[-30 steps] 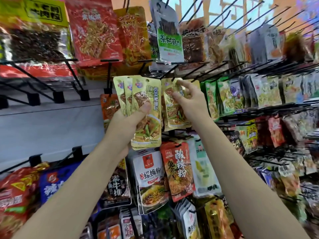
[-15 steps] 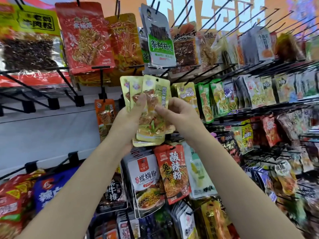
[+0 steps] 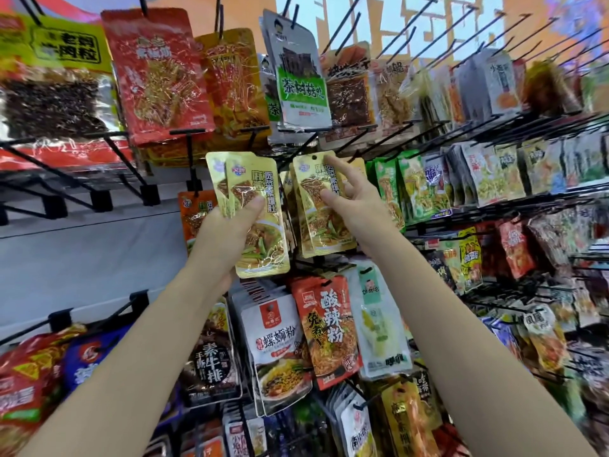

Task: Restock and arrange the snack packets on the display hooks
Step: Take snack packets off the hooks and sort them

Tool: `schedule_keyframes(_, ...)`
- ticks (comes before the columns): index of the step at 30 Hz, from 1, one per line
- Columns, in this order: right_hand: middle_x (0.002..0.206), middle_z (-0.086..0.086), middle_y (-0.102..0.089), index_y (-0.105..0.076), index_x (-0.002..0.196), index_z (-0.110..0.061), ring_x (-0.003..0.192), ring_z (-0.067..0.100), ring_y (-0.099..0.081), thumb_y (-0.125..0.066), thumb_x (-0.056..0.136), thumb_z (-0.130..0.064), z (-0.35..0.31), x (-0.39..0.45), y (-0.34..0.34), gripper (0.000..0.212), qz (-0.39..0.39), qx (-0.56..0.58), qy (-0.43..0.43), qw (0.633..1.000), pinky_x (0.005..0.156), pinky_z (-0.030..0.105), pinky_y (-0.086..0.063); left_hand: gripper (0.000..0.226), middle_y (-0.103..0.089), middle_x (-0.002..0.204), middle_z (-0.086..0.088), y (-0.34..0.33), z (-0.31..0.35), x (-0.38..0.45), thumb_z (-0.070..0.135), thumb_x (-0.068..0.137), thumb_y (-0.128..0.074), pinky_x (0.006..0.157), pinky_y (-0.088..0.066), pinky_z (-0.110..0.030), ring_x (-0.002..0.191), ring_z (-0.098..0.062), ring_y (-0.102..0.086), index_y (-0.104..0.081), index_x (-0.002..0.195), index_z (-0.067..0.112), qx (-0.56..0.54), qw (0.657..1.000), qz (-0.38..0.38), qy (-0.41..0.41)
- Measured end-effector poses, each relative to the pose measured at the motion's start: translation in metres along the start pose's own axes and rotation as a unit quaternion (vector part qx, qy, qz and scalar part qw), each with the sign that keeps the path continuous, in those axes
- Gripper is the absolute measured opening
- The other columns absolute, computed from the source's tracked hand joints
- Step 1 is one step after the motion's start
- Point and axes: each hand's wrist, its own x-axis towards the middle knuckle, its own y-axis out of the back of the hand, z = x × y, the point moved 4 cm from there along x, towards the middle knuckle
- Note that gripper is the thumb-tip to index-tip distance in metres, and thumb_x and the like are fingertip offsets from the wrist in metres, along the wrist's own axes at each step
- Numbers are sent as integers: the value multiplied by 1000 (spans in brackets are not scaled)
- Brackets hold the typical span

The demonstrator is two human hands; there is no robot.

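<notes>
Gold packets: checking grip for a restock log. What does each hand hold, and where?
Left hand grips a fan of gold packets mid-body, thumb across the front. Right hand pinches one gold packet near its top.

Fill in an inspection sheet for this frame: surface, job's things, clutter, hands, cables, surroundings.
Surface: wall rack of black display hooks; several at upper right stand bare.
Job's things: gold snack packets fanned in the left hand; one gold packet raised at the hooks, its punched hole visible at the top.
Clutter: nothing seen.
Hands: left hand holds the fan with its thumb across the front; right hand has the single packet in a thumb-and-finger grip.
Cables: nothing seen.
Surroundings: red packet and grey-green packet hang above; white pouch below; rows of hung packets to the right.
</notes>
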Motion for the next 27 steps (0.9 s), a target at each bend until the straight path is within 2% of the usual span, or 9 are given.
schedule_keyframes(3,158,-5,-37,-47,146,-41,148,19,-29,-60,100,-14,-1,8,-1,55,1,-2,-3,1000,104,30,-32,57,-75,117,-1,-1,2,1,46,81,-83,104,-51,-52,115,-24,-68,-65,126,15,-7,1000,-10,-15)
schedule_keyframes(6,143,-4,-49,-51,144,-36,136,18,-43,-65,98,-18,3,16,-2,52,4,-43,-8,999,104,32,-40,100,-72,124,-2,1,-1,7,62,53,-91,105,-49,-55,119,-25,-66,-59,135,14,-1,1000,-4,-22)
schedule_keyframes(8,118,1,-48,-57,139,-32,112,21,-53,-69,95,-27,8,18,-3,46,10,-113,-10,994,102,39,-49,92,-75,117,1,0,-1,7,61,52,-91,104,-50,-54,114,-24,-69,-65,128,17,3,999,-8,-36)
schedule_keyframes(12,110,-1,-46,-73,114,-20,113,16,-50,-63,98,-35,1,6,-1,24,91,-179,64,977,97,26,-39,90,-76,117,3,0,-4,12,67,50,-91,104,-48,-57,114,-27,-69,-68,124,22,4,999,-13,-46)
schedule_keyframes(17,84,4,-64,-68,100,-7,71,9,-57,-67,89,-48,-12,-19,-25,42,-54,-35,42,997,65,22,-46,62,-78,109,-1,-17,3,7,65,69,-84,100,-52,-58,107,-30,-72,-72,114,24,25,997,-40,-56)
schedule_keyframes(19,85,1,-67,-65,98,-12,75,13,-62,-73,88,-42,-8,-21,-29,33,-52,-39,38,997,70,26,-51,30,-79,97,0,-23,4,7,53,95,-63,92,-58,-52,95,-25,-76,-72,105,26,35,997,-50,-39)
schedule_keyframes(22,103,5,-74,-64,106,-25,98,20,-71,-69,94,-26,4,-15,-17,13,-16,72,16,997,89,44,-58,16,-78,104,1,-21,0,6,34,104,-55,98,-55,-54,102,-24,-73,-70,106,29,41,997,-54,-44)
schedule_keyframes(25,102,-14,-66,-58,108,-32,88,-15,-63,-63,99,-20,9,-13,4,15,31,94,5,995,82,15,-52,12,-78,99,2,-7,-2,6,25,99,-64,96,-55,-57,100,-27,-73,-74,95,30,82,990,-43,-106)
schedule_keyframes(27,116,-11,-66,-58,128,-17,102,-11,-62,-64,99,-25,14,-9,11,31,50,79,0,996,92,17,-50,15,-79,88,2,1,-2,6,23,96,-70,90,-58,-57,93,-28,-74,-77,84,28,94,987,-18,-129)
